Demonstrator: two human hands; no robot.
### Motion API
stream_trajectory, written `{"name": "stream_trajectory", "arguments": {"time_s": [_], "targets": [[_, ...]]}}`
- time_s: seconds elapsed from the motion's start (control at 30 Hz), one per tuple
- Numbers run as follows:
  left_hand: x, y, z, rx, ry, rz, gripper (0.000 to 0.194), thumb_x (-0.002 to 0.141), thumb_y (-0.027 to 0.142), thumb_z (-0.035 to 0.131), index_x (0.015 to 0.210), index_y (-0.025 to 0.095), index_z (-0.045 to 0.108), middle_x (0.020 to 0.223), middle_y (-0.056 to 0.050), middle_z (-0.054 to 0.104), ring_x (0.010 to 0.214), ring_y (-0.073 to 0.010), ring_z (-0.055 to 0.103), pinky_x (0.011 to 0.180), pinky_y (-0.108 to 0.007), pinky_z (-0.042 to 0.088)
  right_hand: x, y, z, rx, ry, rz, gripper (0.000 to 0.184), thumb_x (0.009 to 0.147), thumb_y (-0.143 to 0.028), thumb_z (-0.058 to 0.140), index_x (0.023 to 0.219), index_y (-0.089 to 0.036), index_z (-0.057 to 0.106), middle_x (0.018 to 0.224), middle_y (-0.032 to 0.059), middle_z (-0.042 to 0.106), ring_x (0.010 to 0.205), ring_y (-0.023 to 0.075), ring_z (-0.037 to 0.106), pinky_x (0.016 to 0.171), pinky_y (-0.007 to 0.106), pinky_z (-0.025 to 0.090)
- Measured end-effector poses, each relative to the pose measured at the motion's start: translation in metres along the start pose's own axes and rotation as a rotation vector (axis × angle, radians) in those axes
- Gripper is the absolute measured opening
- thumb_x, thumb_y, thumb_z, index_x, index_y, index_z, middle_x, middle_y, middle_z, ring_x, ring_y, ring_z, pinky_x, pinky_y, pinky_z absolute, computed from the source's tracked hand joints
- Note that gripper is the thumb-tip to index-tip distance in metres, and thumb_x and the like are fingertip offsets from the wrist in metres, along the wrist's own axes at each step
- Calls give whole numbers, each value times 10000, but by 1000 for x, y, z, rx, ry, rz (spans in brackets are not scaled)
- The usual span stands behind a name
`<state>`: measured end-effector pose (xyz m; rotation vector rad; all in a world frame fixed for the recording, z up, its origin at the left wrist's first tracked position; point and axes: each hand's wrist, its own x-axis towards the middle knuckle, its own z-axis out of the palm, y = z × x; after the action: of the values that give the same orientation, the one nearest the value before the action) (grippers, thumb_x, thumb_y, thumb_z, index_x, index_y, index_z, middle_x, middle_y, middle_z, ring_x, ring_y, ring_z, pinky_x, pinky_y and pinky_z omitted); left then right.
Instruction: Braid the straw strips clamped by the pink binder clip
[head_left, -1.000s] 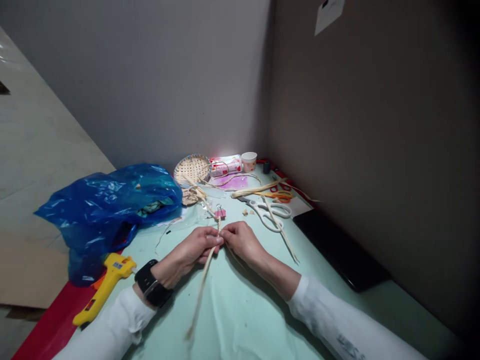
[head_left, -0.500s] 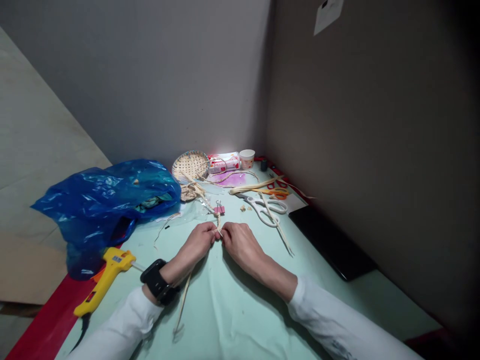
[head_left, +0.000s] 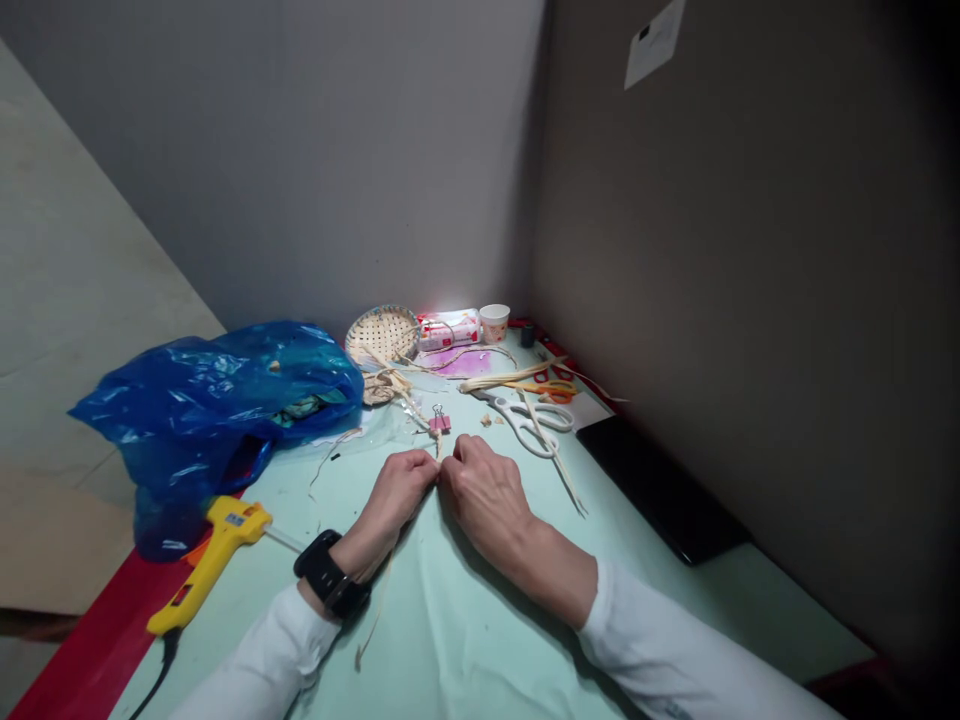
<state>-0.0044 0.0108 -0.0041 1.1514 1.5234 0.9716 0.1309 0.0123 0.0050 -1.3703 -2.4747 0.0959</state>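
My left hand (head_left: 396, 493) and my right hand (head_left: 484, 492) meet fingertip to fingertip over the pale green table cover (head_left: 480, 640). Both are closed in a pinch on a thin straw strip (head_left: 375, 618), whose loose tail runs back under my left wrist toward me. The far end of the strip reaches a small pink binder clip (head_left: 439, 421) just beyond my fingers. A black watch sits on my left wrist.
A yellow glue gun (head_left: 210, 560) lies at left beside a blue plastic bag (head_left: 217, 400). White scissors (head_left: 531, 421), orange scissors (head_left: 553, 388), loose straw, a woven basket (head_left: 382, 338), a paper cup (head_left: 495, 322) and a black tablet (head_left: 660, 485) lie farther back and right.
Both hands have slid slightly away from me along the strip, toward the pink clip, and its tail has been drawn in under my left wrist.
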Motion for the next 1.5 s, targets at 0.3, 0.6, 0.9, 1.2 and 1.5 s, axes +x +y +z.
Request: {"name": "stream_trajectory", "arguments": {"time_s": [0.3, 0.6, 0.9, 1.2, 1.5], "targets": [[-5, -1, -2, -99, -49, 61, 199, 682, 296, 515, 558, 197, 394, 485, 87, 272, 429, -65, 189, 426, -231, 120, -2, -8, 19, -145, 163, -294, 182, 874, -64, 467, 877, -112, 643, 828, 122, 572, 804, 218, 500, 650, 326, 377], [-5, 1, -7, -136, -99, 34, 124, 628, 263, 553, 587, 170, 483, 505, 64, 366, 437, -62, 271, 426, -217, 170, -4, -10, -1, 210, 91, -266, 193, 889, -251, 522, 851, -181, 698, 898, 68, 650, 793, 174, 568, 699, 302, 365], [-6, 4, -9, -104, -159, 8, 203, 689, 230, 546, 557, 203, 394, 463, 96, 249, 404, -55, 162, 399, -230, 110, 26, 22, -8, 602, -162, 59, 266, 908, -266, 440, 870, -125, 663, 769, 72, 671, 715, 152, 554, 644, 247, 333], [-5, 3, -7, 33, -120, 28, 175, 694, 265, 505, 563, 214, 401, 455, 90, 246, 395, -76, 182, 408, -243, 120, 34, 25, 18, 721, -186, 119, 279, 849, -252, 501, 656, -129, 662, 554, -20, 522, 572, 101, 442, 552, 219, 278], [-7, 4, -3, 364, 27, 236, 271, 769, 240, 515, 509, 200, 455, 492, 16, 438, 545, -153, 391, 562, -271, 230, 24, 20, 19, 803, -80, 247, 272, 810, -251, 496, 651, -128, 680, 552, -7, 560, 557, 101, 443, 534, 216, 279]]}}
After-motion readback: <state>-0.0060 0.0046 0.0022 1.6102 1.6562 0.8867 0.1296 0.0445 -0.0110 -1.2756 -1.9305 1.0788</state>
